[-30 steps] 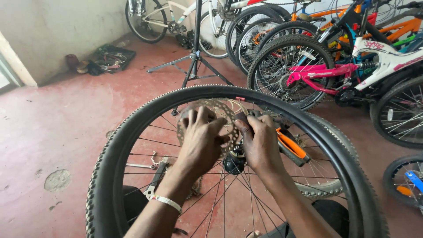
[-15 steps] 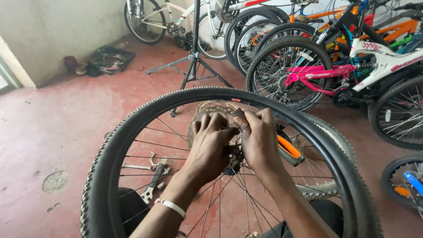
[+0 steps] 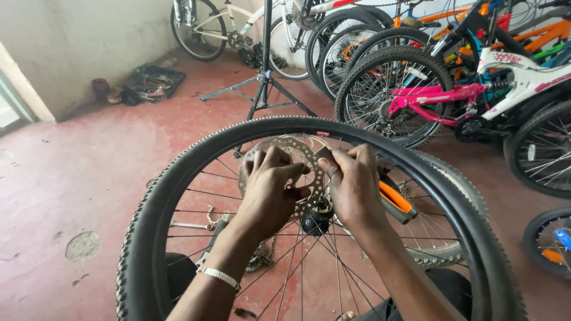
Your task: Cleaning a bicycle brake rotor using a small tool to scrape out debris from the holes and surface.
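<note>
While steadying the spoked wheel (image 3: 178, 196), now gripping brake disc rotor (image 3: 297, 156) closer above hub (image 3: 315, 221): left hand (image 3: 270, 190), right hand (image 3: 354, 184) clasped.

Brake disc (image 3: 294, 156) at wheel (image 3: 178, 178) hub, repair stand (image 3: 264, 77) behind, bicycles (image 3: 452, 89) right.

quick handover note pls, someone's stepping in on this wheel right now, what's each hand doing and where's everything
Left hand: fingers spread on the left side of the brake disc, gripping it.
Right hand: gripping the disc's right edge.
The disc sits over the hub of the spoked wheel, which stands upright close to the person.
An orange-handled tool lies on the red floor behind the spokes; a wrench lies on the left.
Whether the disc is bolted cannot be told.
</note>
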